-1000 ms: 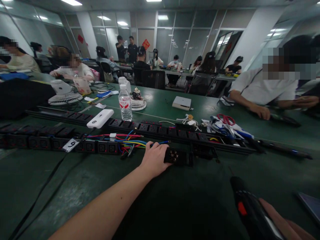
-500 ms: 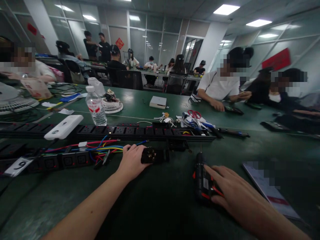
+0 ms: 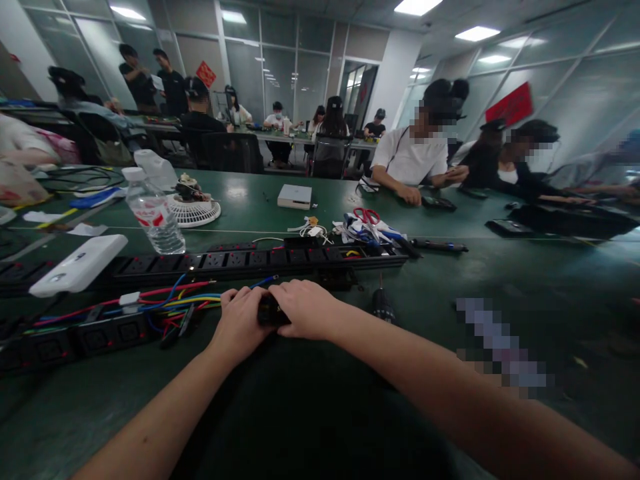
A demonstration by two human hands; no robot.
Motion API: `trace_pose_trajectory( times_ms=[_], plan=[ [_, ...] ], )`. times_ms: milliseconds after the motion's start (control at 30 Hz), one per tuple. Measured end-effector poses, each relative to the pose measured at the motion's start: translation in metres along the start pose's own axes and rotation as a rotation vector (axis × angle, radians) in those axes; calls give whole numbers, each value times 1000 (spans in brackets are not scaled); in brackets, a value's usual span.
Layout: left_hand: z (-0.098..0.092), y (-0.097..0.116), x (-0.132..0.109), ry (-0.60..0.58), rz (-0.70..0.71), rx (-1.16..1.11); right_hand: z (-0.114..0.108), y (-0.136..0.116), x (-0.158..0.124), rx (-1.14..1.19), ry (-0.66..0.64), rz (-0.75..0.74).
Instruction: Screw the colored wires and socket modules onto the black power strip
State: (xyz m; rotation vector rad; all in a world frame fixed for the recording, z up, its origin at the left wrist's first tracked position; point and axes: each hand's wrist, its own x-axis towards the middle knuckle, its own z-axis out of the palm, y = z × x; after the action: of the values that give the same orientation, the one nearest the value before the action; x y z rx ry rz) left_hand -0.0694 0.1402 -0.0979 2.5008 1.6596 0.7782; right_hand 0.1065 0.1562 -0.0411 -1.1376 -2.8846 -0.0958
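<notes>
A smooth dark-green table [image 3: 425, 283] bears a long black socket strip [image 3: 233, 259]; nearer lies a loose bundle of red, blue and yellow wires [image 3: 193, 299]. Beside it, the bare left hand [image 3: 241, 319] and bare right hand [image 3: 310, 310] close around opposite ends of a small black boxy block [image 3: 271, 311], mostly hidden. It looks stiff, fairly light; its ends seem the surest hold.

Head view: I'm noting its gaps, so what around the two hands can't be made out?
Head view: most of the black part, covered by the left hand and right hand.
Head view: most of the drill, behind the right forearm.
Head view: the near socket strip's left end, cut off by the picture edge.
</notes>
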Motion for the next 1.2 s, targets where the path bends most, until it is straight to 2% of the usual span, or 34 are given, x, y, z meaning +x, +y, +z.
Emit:
trace_pose_trajectory(
  times_ms=[133,300,567,767,1033,1200],
  plan=[
    [1,1,1,-11,-10,4,3,0,-1,-7,-33,14],
    [0,5,1,-23,-2,37,-4,3,-3,32,-66,31],
    [-18,10,-1,-39,155,-16,-16,16,-15,91,-95,8],
    [-19,10,2,-7,80,37,-15,16,-19,64,-67,-3],
    [-16,9,2,7,58,-8,-23,5,-9,85,-35,7],
    [-17,9,3,32,34,-27,-26,7,-13,131,4,5]
  ],
)
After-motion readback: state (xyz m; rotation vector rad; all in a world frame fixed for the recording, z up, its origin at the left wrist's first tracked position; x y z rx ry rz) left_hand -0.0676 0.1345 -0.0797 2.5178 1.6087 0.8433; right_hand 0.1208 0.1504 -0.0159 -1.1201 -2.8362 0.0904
